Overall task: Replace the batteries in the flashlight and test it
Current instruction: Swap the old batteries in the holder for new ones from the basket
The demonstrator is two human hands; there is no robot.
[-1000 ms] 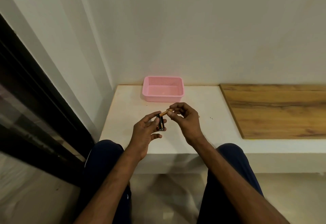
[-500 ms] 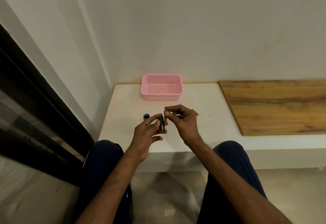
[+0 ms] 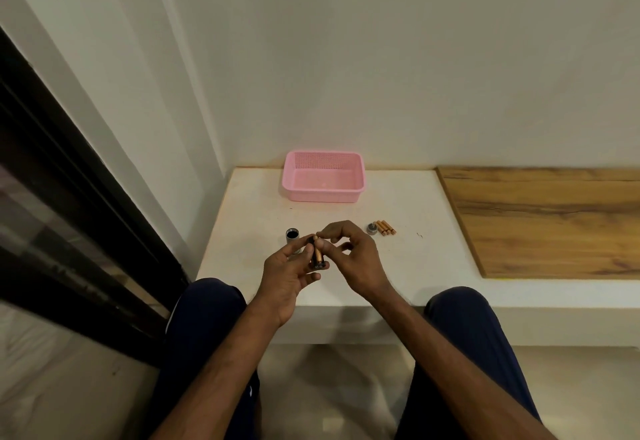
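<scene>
Over the near edge of the white ledge (image 3: 398,197), seen from the head camera, both hands meet. The left hand (image 3: 289,271) grips a dark battery holder (image 3: 318,258) upright between thumb and fingers; the right hand (image 3: 356,259) pinches the top of a copper-topped battery (image 3: 315,241) seated in it — whether it is going in or coming out cannot be told.

Just left of the hands the flashlight body (image 3: 293,238) stands open end up, partly behind the left fingers. To the right, near the hands, a small grey cap (image 3: 372,228) lies touching a row of loose batteries (image 3: 385,227). Farther back, against the wall, sits a pink basket (image 3: 323,176), seemingly with nothing in it. A wooden board (image 3: 547,221) covers the ledge's right part.

As a judgement: the flashlight is already opened and the holder is out — the swap is underway. Left to do: finish loading cells, slide the holder into the body, screw on the cap, switch it on.
</scene>
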